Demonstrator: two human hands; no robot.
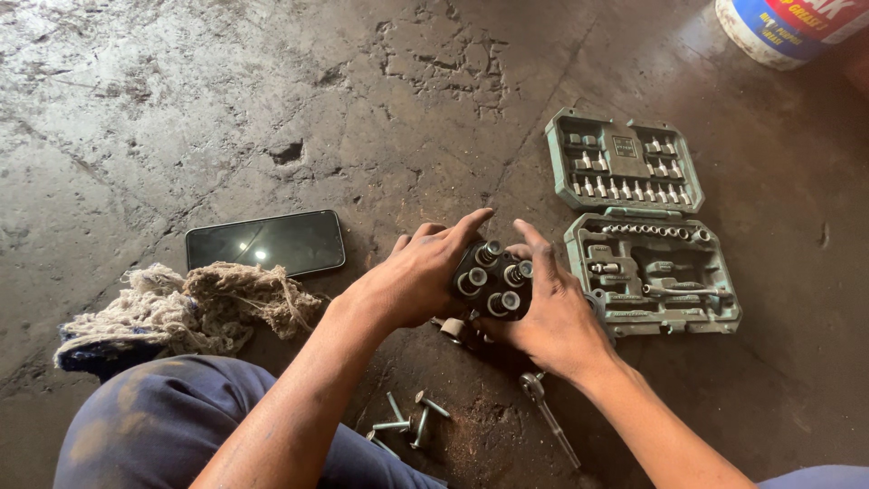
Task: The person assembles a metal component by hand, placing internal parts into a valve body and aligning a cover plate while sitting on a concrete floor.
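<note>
**Gripping a dark metal block between both hands**

Gripping is shared: the black block with round ports facing up is clasped by the left hand and right hand, fingers curled around its sides. Just right of the block an open green socket case lies; a ratchet and bolts lie nearer, a phone and rag left, on stained concrete floor.

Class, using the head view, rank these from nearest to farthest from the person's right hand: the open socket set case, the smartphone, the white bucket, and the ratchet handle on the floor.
Measured from the right hand:
1. Ratchet handle: on the floor just below the wrist.
2. Open socket set case: to the right; very close too, nearly tied with the ratchet.
3. Smartphone: to the left, beyond the left hand.
4. White bucket: top right corner.
</note>
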